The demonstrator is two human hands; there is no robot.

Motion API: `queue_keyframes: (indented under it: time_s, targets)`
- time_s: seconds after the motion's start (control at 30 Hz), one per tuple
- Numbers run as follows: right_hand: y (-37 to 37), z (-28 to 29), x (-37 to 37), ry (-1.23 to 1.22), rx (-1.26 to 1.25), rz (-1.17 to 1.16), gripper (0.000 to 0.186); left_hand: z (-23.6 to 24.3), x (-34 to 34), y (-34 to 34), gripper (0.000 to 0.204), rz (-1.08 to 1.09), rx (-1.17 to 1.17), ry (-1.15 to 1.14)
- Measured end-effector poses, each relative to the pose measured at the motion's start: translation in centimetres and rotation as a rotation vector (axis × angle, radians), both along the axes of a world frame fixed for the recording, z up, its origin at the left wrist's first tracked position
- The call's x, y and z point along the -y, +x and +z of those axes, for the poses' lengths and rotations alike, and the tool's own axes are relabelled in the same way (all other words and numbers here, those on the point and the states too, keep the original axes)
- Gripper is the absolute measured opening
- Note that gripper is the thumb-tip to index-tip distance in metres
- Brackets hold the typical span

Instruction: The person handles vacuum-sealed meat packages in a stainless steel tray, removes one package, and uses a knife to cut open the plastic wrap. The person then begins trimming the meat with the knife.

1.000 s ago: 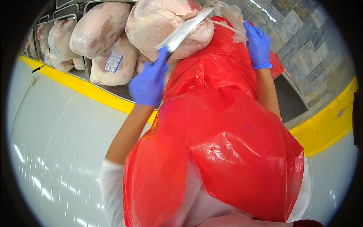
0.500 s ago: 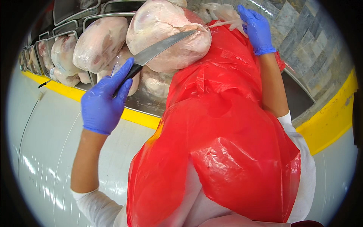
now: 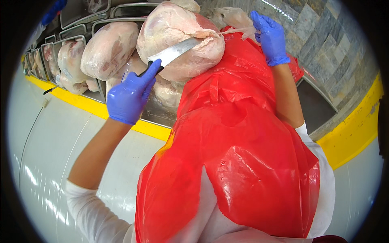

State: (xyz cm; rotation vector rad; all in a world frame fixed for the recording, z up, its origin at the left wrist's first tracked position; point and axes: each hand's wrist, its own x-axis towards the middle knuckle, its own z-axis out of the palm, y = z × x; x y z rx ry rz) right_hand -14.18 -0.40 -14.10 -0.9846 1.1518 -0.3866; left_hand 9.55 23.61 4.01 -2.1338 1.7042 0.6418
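Observation:
My left hand [image 3: 129,96], in a blue glove, is wrapped round the black handle of a large curved knife [image 3: 177,52]. Its blade lies across a big pale piece of meat [image 3: 172,30], the tip near a torn flap on the right side. Beyond that flap stretches a strip of whitish, translucent film [image 3: 242,30], and I cannot tell whether it is membrane or wrapping. My right hand [image 3: 272,39], also gloved, pinches the film's far right end. A red plastic apron [image 3: 227,129] covers my front, close against the meat.
More large meat pieces [image 3: 110,49] sit in metal-framed trays along the left, above a yellow edge [image 3: 87,106]. Another person's gloved hand [image 3: 54,11] shows at the upper left. Grey stone-patterned tiles [image 3: 324,52] are on the right, beside a dark metal panel [image 3: 312,105].
My left hand has moved right and slightly up, and the blade has shifted left and tilted flatter over the meat. My right hand has moved slightly left. Another person's gloved hand has appeared.

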Motion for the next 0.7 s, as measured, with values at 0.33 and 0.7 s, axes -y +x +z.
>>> queue_keyframes:
  time_s: [0.33, 0.7]
  targets:
    - [-0.6, -0.4, 0.9, 0.006, -0.075, -0.018, 0.029, -5.0, -2.1, -1.1, 0.051, 0.053, -0.024, -0.062]
    - [0.6, -0.7, 1.6, -0.063, -0.158, 0.032, 0.031, 6.5, 6.4, 0.9, 0.045, -0.159, 0.049, 0.104]
